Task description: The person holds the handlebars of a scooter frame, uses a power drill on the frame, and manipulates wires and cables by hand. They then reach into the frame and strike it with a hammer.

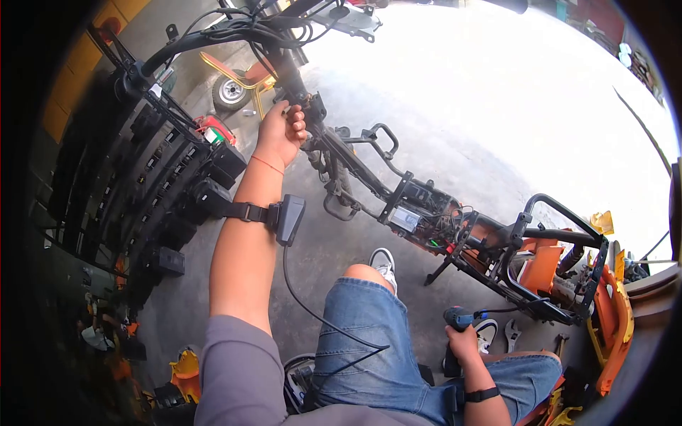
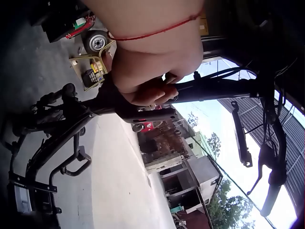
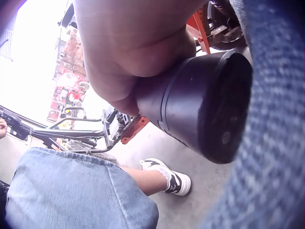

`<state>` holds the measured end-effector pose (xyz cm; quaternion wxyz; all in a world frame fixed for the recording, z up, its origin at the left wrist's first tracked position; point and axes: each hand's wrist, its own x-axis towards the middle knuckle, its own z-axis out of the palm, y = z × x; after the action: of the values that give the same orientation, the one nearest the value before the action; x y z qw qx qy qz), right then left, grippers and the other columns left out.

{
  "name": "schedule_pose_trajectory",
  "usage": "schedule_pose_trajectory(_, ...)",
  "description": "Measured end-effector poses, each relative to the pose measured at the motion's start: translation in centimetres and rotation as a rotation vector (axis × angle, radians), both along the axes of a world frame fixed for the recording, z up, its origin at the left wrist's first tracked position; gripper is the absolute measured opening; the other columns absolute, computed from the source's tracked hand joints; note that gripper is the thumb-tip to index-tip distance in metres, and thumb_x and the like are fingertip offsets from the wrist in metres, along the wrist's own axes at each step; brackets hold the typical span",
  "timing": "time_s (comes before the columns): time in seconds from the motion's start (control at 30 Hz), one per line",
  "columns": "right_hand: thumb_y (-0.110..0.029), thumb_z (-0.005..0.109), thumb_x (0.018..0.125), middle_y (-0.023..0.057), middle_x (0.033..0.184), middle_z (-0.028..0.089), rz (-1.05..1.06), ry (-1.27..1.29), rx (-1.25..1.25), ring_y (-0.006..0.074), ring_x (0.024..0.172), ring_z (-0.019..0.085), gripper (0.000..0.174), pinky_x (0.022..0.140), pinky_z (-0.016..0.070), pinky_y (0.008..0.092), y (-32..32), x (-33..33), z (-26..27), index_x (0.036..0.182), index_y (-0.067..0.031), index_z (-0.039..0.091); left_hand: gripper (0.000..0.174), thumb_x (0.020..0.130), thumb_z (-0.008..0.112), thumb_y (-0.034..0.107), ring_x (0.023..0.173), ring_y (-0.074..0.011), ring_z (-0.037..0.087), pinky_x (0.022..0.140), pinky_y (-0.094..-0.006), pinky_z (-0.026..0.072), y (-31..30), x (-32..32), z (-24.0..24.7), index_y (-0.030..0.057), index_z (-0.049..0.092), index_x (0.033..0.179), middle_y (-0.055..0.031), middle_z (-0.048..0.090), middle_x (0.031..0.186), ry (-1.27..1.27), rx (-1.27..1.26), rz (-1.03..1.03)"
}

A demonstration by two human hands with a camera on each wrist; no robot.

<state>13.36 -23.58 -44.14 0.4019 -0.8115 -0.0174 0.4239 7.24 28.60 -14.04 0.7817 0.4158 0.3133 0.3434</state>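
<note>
My left hand (image 1: 283, 133) is up beside the steering head of a bare black motorcycle frame (image 1: 366, 177). In the left wrist view its curled fingers (image 2: 151, 95) lie against or just over the black tube (image 2: 214, 89); whether they hold something small is hidden. Low on the right, my right hand (image 1: 463, 344) grips a dark power tool (image 1: 458, 318) by its handle, near my thigh and away from the frame. The tool's thick round black base (image 3: 190, 105) fills the middle of the right wrist view, below the gripping hand (image 3: 138, 52).
Handlebar cables (image 1: 270, 32) hang above the left hand. Behind it are a loose wheel (image 1: 231, 92) and a chair (image 1: 227, 67). A wrench (image 1: 512, 334) lies by my shoe (image 1: 486, 334). Orange panels (image 1: 616, 319) lean at the right; dark racks (image 1: 153, 156) line the left.
</note>
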Motion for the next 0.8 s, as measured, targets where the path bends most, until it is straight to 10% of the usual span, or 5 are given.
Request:
schedule_pose_trajectory(0.17, -0.017, 0.067, 0.081, 0.0077, 0.078, 0.064, 0.000, -0.027, 0.005, 0.0191, 0.061, 0.062, 0.036, 0.056, 0.0498, 0.0344, 0.1, 0.4, 0.0, 0.111, -0.0011, 0.058, 0.052, 0.096, 0.039, 0.053, 0.060, -0.0103, 0.054, 0.050, -0.0251, 0.0397, -0.6, -1.9, -2.3, 0.0055, 0.061, 0.095, -0.0002, 0.056, 0.075, 0.158, 0.323, 0.106)
schedule_pose_trajectory(0.3, -0.027, 0.068, 0.080, 0.0176, 0.085, 0.068, 0.008, -0.058, -0.001, 0.0289, 0.073, 0.069, 0.043, 0.068, 0.0519, 0.0387, -0.2, 1.0, -1.6, 0.110, 0.0009, 0.058, 0.037, 0.091, 0.056, 0.040, 0.067, -0.0117, 0.057, 0.055, -0.0263, 0.0442, 1.9, -3.1, -8.1, 0.0058, 0.062, 0.104, -0.0033, 0.060, 0.084, 0.485, 0.453, 0.361)
schedule_pose_trajectory(0.47, -0.018, 0.068, 0.080, 0.0111, 0.080, 0.065, 0.035, -0.149, -0.022, 0.0223, 0.061, 0.064, 0.037, 0.058, 0.0508, 0.0359, -0.6, 1.3, -5.2, 0.110, 0.0004, 0.058, 0.045, 0.083, 0.070, 0.029, 0.087, -0.0325, 0.063, 0.079, -0.0431, 0.0500, 5.0, -2.9, -11.9, 0.0011, 0.059, 0.117, -0.0115, 0.066, 0.100, 1.002, 1.417, 0.395)
schedule_pose_trajectory(0.67, -0.018, 0.067, 0.080, 0.0114, 0.084, 0.066, 0.024, -0.131, 0.017, 0.0223, 0.061, 0.065, 0.042, 0.058, 0.0512, 0.0360, 0.0, 1.3, -4.4, 0.118, -0.0014, 0.057, 0.031, 0.098, 0.050, 0.031, 0.086, -0.0416, 0.062, 0.076, -0.0484, 0.0472, -0.6, -0.8, -8.7, 0.0020, 0.060, 0.094, -0.0220, 0.065, 0.085, 1.199, 1.293, 0.239)
schedule_pose_trajectory(0.8, -0.017, 0.067, 0.081, 0.0121, 0.087, 0.067, 0.019, -0.107, 0.013, 0.0226, 0.060, 0.065, 0.044, 0.058, 0.0514, 0.0361, 0.0, 1.5, -3.0, 0.121, -0.0034, 0.057, 0.032, 0.100, 0.050, 0.028, 0.068, -0.0226, 0.063, 0.065, -0.0350, 0.0488, -3.9, -2.2, -8.4, 0.0003, 0.062, 0.088, -0.0129, 0.065, 0.076, 0.974, 1.245, 0.171)
